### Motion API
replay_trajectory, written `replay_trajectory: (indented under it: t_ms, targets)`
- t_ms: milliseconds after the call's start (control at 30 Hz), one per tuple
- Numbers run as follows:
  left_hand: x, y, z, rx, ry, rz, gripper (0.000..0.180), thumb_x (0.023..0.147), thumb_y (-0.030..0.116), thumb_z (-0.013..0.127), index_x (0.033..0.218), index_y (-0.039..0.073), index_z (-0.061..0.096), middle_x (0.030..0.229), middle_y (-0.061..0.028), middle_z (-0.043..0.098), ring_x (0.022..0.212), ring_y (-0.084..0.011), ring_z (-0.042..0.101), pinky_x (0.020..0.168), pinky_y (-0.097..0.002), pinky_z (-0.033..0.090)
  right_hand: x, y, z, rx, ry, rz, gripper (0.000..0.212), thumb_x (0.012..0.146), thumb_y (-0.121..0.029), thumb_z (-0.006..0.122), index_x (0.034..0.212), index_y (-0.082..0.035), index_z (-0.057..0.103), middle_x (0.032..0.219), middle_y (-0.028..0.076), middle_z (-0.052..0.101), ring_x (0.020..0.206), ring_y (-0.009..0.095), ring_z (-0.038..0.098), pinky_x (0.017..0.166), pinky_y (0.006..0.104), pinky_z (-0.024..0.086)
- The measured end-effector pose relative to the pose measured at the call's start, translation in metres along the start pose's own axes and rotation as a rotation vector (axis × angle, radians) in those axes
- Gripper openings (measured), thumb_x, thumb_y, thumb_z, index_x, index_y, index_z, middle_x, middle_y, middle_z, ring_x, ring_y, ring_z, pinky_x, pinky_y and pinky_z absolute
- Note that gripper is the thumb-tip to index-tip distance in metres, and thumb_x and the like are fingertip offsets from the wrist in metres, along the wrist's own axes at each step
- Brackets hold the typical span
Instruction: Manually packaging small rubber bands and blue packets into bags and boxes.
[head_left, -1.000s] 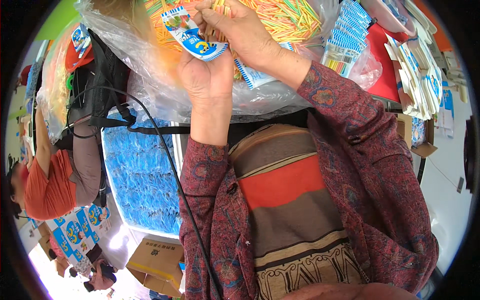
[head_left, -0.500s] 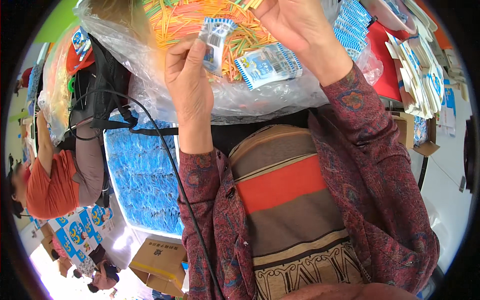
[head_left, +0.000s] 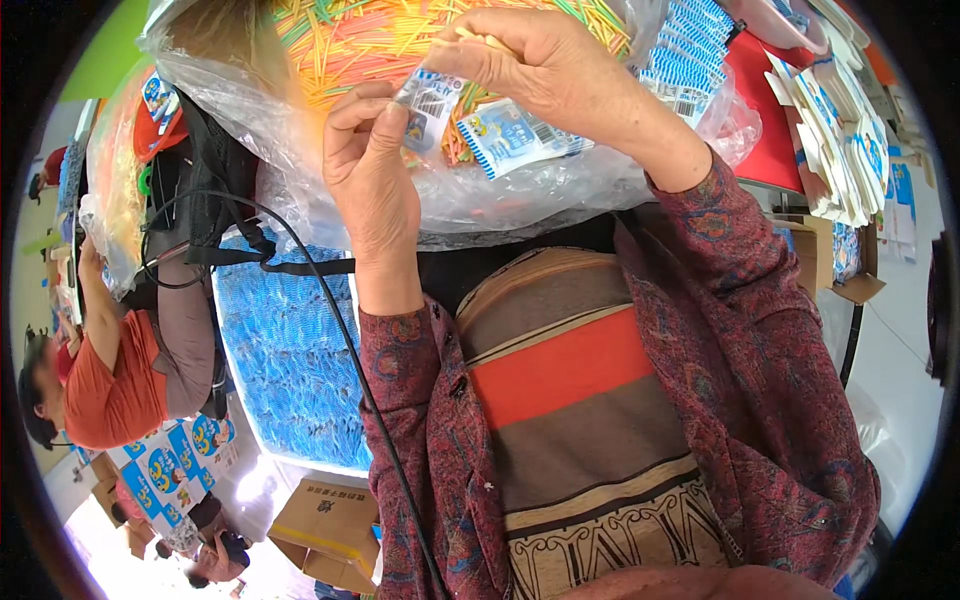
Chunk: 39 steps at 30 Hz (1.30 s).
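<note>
Left hand [head_left: 372, 170] is up in front of the chest, fingers curled, thumb and forefinger pinching a small blue-and-white packet [head_left: 428, 103] by its lower edge. The packet stands tilted, right at the face of the big clear bag [head_left: 300, 130]. Right hand [head_left: 540, 60] comes in from above, fingers bunched and closed on a few pale sticks [head_left: 478, 40], their tips just over the packet's top. Below that hand a second packet [head_left: 515, 135] lies flat against the bag, printed side up.

Inside the bag is a heap of thin coloured sticks [head_left: 360, 40], yellow, orange and green, pressed against the plastic. The bag sits at the person's lap edge, touching the striped top [head_left: 560, 400].

To the left, a tray [head_left: 290, 370] packed with blue packets. A black cable [head_left: 330, 310] runs across it. Further left a co-worker in an orange shirt [head_left: 110, 390] sits low, with a cardboard box [head_left: 325, 520] on the floor nearby. On the right, stacked white and blue cards [head_left: 835, 110] beside a red surface [head_left: 770, 120].
</note>
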<state>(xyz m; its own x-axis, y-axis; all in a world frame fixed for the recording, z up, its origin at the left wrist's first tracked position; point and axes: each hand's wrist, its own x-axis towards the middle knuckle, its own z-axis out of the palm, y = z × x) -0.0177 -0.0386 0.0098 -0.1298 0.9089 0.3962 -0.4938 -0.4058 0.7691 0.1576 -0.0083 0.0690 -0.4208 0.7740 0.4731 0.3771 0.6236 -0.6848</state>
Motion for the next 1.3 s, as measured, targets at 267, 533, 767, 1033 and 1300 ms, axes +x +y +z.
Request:
replay_trajectory:
  t_ms: [267,533,767,1033,1300]
  targets:
    - [0.0,0.004,0.002,0.144,-0.021,0.037,0.011,0.085,-0.003,0.067,0.092,0.004,0.062,0.106,-0.0064,0.06,0.094,-0.0125,0.056,0.085,-0.026,0.046,-0.001,-0.029,-0.031,0.122,-0.183,0.296,0.032,0.094,-0.031,0.063,0.086,0.0,0.06,0.063,0.005,0.053,0.059,0.012,0.052,0.056,0.029,0.044]
    - [-0.003,0.006,0.01,0.233,-0.037,0.038,0.011,0.086,-0.001,0.068,0.094,0.004,0.062,0.098,-0.0025,0.06,0.088,-0.0102,0.055,0.081,-0.0235,0.045,-0.009,-0.021,-0.019,-0.001,-0.274,0.288,0.033,0.091,-0.028,0.067,0.115,-0.008,0.059,0.074,0.004,0.063,0.066,0.01,0.056,0.061,0.0242,0.046]
    - [-0.004,0.002,0.001,0.485,-0.041,0.133,0.013,0.087,-0.001,0.068,0.096,0.004,0.062,0.094,-0.0009,0.062,0.085,-0.0088,0.057,0.079,-0.0225,0.046,-0.011,-0.009,-0.017,0.032,-0.247,0.158,0.043,0.087,-0.027,0.07,0.125,-0.008,0.062,0.071,0.002,0.059,0.062,0.008,0.05,0.057,0.0259,0.043]
    - [-0.009,-0.005,0.005,0.011,0.028,-0.038,0.012,0.087,-0.002,0.066,0.096,0.005,0.061,0.101,-0.0058,0.064,0.092,-0.0119,0.059,0.086,-0.0264,0.048,0.008,-0.026,-0.038,0.986,0.017,0.189,0.028,0.102,-0.029,0.049,0.092,-0.004,0.058,0.071,0.003,0.061,0.064,0.015,0.059,0.064,0.0289,0.05]
    - [-0.013,-0.008,0.01,-0.069,-0.069,-0.064,0.012,0.087,-0.003,0.065,0.095,0.004,0.06,0.104,-0.0081,0.064,0.095,-0.0145,0.059,0.09,-0.0292,0.047,0.028,-0.028,-0.003,1.27,0.236,0.193,0.034,0.103,-0.035,0.043,0.093,-0.004,0.054,0.078,0.006,0.062,0.074,0.015,0.061,0.074,0.0271,0.049]
